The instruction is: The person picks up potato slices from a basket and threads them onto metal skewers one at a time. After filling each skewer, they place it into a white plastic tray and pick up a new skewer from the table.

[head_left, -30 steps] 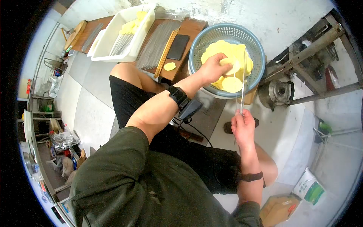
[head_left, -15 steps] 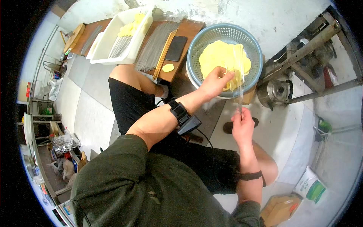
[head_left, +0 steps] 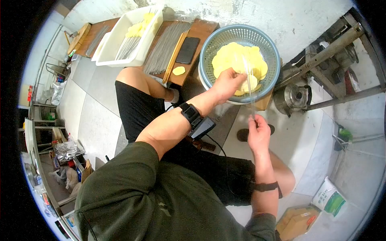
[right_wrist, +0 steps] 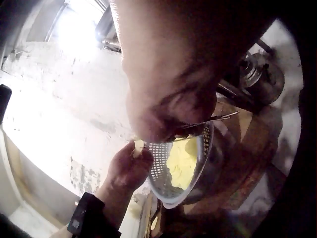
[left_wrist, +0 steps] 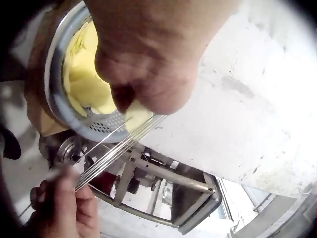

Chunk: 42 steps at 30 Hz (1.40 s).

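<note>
In the head view my left hand pinches a thin yellow slice over the blue colander, which holds a heap of yellow slices. Below and to the right, my right hand grips several thin metal skewers by their lower ends; they point up across the colander. The left wrist view shows the slice against the skewers, under my left fingers. How far the tips pierce it I cannot tell. In the right wrist view, skewer ends stick out from my right hand.
On the low wooden table at the upper left are a white tray with skewered slices, loose skewers, wooden sticks, a black phone and one slice. A metal pot stands right of the colander.
My left hand moved down from over the heap and is now slightly higher again, a slice at the skewers. The skewers now lean further left; my right hand has barely moved.
</note>
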Tool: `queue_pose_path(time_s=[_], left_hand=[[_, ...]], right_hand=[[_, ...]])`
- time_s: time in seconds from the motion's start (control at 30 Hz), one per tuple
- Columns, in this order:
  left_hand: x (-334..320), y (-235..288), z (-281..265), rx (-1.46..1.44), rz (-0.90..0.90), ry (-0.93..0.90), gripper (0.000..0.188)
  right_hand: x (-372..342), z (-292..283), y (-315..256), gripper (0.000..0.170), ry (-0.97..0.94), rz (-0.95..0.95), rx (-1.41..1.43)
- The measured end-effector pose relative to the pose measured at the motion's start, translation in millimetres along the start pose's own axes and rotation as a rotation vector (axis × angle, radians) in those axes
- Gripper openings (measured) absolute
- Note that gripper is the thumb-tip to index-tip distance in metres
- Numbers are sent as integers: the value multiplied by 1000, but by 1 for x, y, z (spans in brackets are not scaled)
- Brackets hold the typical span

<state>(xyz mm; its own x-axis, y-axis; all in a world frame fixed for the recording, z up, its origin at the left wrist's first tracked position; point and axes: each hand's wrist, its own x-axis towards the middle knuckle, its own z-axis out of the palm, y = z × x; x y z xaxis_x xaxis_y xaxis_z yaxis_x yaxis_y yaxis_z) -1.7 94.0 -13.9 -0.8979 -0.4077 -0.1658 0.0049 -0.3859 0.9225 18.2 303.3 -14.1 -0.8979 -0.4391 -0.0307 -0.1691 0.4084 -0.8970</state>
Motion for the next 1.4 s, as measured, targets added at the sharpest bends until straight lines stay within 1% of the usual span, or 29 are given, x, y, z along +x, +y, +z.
queue_pose_path(time_s=[0.03, 0.17, 0.23, 0.3, 0.37, 0.47, 0.57, 0.63, 0.67, 0.73, 0.83, 0.97, 1.03, 1.1, 1.17, 1.23, 1.27, 1.33, 1.4], left_hand=[[1, 0, -1, -1, 6, -7, 26], [-6, 13, 4, -18, 13, -2, 25], [-4, 10, 2, -10, 18, -4, 25], [-5, 11, 2, -2, 21, -8, 25], [-6, 13, 2, -82, 24, -17, 25], [-3, 10, 0, -66, 19, -36, 26], [-5, 12, 1, -99, 8, -28, 26], [-8, 16, 4, -144, 10, -37, 26], [-9, 17, 4, -188, 11, -45, 26], [-8, 16, 4, -186, -3, -37, 26], [-5, 12, 1, -173, -17, -29, 26], [-8, 17, 2, -171, -6, -39, 27], [-5, 19, 0, -167, 14, -46, 27], [1, 21, -3, -163, 36, -53, 27], [12, 26, -10, -197, 78, -9, 29], [23, 33, -21, -180, 77, -15, 30], [26, 39, -24, -160, 82, -3, 30], [34, 46, -30, -120, 88, 25, 30], [40, 51, -34, -109, 123, 29, 29]], right_hand=[[0, 0, 0, 18, -29, 41, 11], [-1, 0, 1, 20, -36, 42, 52], [-1, 1, 3, 22, -60, 46, 134], [-3, 1, 3, 22, -63, 54, 152], [-3, 2, 4, 23, -66, 60, 169], [-2, 3, 9, 23, -86, 71, 223], [-2, 1, 5, 21, -105, 102, 284], [-2, 1, 2, 18, -134, 168, 463], [-2, 2, 2, 18, -134, 168, 463], [-1, 3, 3, 14, -121, 187, 508], [-1, 4, 3, 13, -112, 207, 562], [-1, 3, 2, 11, -122, 214, 575], [-2, 3, 1, 10, -124, 167, 523], [-3, 0, -5, 10, -121, 161, 487], [-4, 0, -5, 10, -124, 151, 454], [-4, 0, 1, 11, -107, 108, 401], [-5, 0, -4, 11, -112, 106, 402], [-7, -3, -14, 12, -120, 99, 293], [-8, 2, -2, 12, -122, 62, 309]])
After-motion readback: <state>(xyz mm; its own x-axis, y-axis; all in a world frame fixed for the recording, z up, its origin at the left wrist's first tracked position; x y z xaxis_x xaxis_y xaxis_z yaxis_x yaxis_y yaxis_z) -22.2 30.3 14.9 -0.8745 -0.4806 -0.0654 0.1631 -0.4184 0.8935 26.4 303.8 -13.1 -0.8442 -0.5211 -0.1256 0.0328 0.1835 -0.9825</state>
